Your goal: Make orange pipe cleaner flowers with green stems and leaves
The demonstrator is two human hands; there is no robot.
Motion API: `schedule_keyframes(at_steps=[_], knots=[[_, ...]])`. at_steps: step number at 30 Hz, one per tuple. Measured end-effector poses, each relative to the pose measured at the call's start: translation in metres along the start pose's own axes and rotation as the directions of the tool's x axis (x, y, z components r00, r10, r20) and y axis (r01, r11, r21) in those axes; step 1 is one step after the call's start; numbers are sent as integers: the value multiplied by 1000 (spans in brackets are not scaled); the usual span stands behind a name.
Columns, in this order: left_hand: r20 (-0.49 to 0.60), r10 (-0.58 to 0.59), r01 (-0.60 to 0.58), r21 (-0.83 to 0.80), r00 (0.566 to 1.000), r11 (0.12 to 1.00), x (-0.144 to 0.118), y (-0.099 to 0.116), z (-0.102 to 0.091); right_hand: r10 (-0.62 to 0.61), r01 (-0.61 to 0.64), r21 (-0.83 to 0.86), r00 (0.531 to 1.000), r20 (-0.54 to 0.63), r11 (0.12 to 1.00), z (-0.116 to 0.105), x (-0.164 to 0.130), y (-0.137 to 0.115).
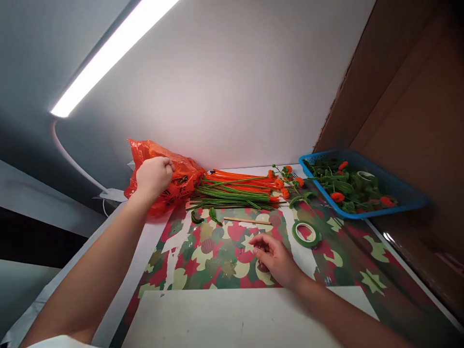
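My left hand is raised in front of the red plastic bag at the back left, its fingers curled into a fist. Whether it grips the bag's film or something small, I cannot make out. Low over the patterned table cover, my right hand has loosely bent fingers, with thumb and forefinger a little apart and nothing visible between them. Beyond it lies a thin wooden stick. Two small green leaf-shaped pieces rest to the stick's left. A roll of green tape lies flat to the right.
Orange and green fuzzy stems lie in a bundle along the wall. Orange flowers on green stalks lie at its right end. A blue basket holds leaves and flowers beside a cardboard wall. A lamp hangs above; a white board lies in front.
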State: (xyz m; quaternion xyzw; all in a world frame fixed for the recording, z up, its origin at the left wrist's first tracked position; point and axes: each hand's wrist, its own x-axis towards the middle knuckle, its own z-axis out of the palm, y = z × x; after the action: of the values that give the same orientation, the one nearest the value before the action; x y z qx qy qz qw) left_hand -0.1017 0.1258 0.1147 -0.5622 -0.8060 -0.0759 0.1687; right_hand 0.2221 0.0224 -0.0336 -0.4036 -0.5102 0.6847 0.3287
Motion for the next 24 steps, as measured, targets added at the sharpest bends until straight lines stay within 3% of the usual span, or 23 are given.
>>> schedule_keyframes(at_steps=[1,2,3,4,6,8,11,13,16,20,24], knots=[[-171,90,-103,-70,981,992,-11,8,1,-3,3,-8,1000,1,1000,0,-1,0],[-296,194,-237,-117,935,964,-22,17,3,-7,7,-21,1000,3,1000,0,-1,-1],[-348,319,-385,-139,881,912,-33,27,7,-10,10,-34,1000,3,999,0,-1,-1],[-328,447,-513,-150,832,845,-42,39,12,-13,13,-45,1000,4,999,0,-1,-1],[-94,657,-661,-194,748,725,-53,61,25,-14,14,-45,1000,3,999,0,-1,-1],[-29,675,-663,-221,737,715,-51,82,39,-9,9,-32,1000,-3,999,0,0,1],[31,593,-572,-226,805,788,-25,105,60,-8,7,-40,1000,-10,999,0,2,2],[104,554,-523,-224,826,822,-1,114,73,-13,12,-47,1000,-13,999,0,3,3],[223,557,-513,-227,800,828,26,122,86,-17,17,-46,1000,-11,999,0,3,3],[335,598,-547,-240,729,802,39,124,95,-30,31,-76,1000,2,997,1,2,-1],[354,582,-550,-199,731,811,40,120,96,-64,63,-136,998,1,989,2,-1,-8]])
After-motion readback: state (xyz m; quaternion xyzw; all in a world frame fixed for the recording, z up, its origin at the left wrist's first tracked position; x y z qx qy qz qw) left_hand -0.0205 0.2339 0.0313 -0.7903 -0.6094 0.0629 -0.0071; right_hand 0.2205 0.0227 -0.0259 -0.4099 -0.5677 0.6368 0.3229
